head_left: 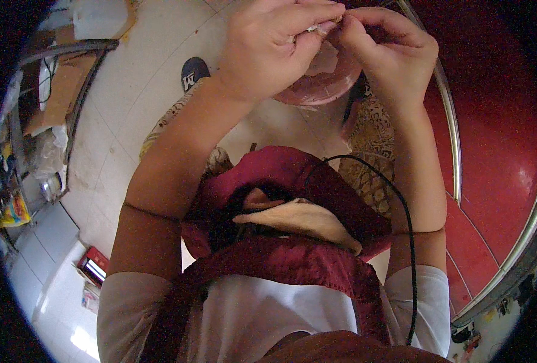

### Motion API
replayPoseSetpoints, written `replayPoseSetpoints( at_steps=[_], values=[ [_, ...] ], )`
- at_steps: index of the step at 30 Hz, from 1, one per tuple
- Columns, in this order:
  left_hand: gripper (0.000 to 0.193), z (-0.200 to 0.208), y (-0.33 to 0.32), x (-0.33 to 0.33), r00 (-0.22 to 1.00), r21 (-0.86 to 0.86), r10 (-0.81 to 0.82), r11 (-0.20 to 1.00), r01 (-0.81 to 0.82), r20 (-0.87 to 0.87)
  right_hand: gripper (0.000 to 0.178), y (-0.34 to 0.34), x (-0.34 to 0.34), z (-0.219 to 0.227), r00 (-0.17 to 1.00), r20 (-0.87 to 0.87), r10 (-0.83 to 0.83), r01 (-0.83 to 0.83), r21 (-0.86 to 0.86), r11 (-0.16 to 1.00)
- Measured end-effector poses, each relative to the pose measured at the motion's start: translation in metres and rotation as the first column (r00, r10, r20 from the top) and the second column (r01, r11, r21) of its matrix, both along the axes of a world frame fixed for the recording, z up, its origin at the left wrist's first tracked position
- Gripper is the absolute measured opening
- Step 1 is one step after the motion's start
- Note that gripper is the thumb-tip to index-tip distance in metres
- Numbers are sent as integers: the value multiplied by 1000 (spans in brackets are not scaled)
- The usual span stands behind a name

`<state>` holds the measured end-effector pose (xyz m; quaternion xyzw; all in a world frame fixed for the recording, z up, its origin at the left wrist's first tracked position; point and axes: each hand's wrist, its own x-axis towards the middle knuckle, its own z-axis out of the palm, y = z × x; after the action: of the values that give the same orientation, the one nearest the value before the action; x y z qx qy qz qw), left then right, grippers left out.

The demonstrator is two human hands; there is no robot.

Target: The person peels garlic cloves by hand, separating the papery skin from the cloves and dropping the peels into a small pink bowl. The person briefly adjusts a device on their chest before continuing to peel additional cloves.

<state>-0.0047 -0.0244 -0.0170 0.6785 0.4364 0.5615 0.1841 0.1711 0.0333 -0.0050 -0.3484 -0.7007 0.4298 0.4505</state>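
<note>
My left hand (pixel 268 48) and my right hand (pixel 395 51) meet at the top of the view, their fingertips together. The fingers of both are closed in a pinch around something very small. Whitish bits (pixel 317 28) stick out between the left thumb and fingers; their kind is too small to make out. Right below the hands is a round, pinkish, see-through bowl (pixel 317 94) with a pale patch inside. My hands hide much of it.
A maroon apron (pixel 299 266) with a beige cloth-like thing (pixel 305 221) in its open pocket covers my lap. A black cable (pixel 409 242) runs by my right arm. Red panels (pixel 492 121) with metal trim stand right. A rack (pixel 69 85) with cardboard and bags stands left.
</note>
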Motion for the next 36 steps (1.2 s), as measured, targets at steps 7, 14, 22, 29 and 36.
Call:
replayPoseSetpoints(
  at_steps=[7, 14, 22, 29, 36],
  values=[
    [23, -7, 5, 1, 983, -25, -43, 999, 48, 179, 5, 4, 1, -6, 983, -164, 82, -100, -102, 990],
    [24, 1, 0, -3, 999, -64, 42, 997, -43, -4, 6, 4, 1, -4, 988, -98, 123, -130, -74, 989],
    [22, -6, -3, 2, 986, -50, -15, 998, 24, 167, 6, 1, 4, 0, 994, -57, 96, -101, -82, 992],
    [23, -3, -3, 0, 934, -173, -18, 981, 86, 357, 8, 0, 1, 0, 968, -218, 125, -148, -92, 985],
    [23, -4, -5, 0, 973, -110, 8, 994, 18, 230, 9, -3, 1, -3, 986, -124, 108, -109, -2, 994]
  ],
)
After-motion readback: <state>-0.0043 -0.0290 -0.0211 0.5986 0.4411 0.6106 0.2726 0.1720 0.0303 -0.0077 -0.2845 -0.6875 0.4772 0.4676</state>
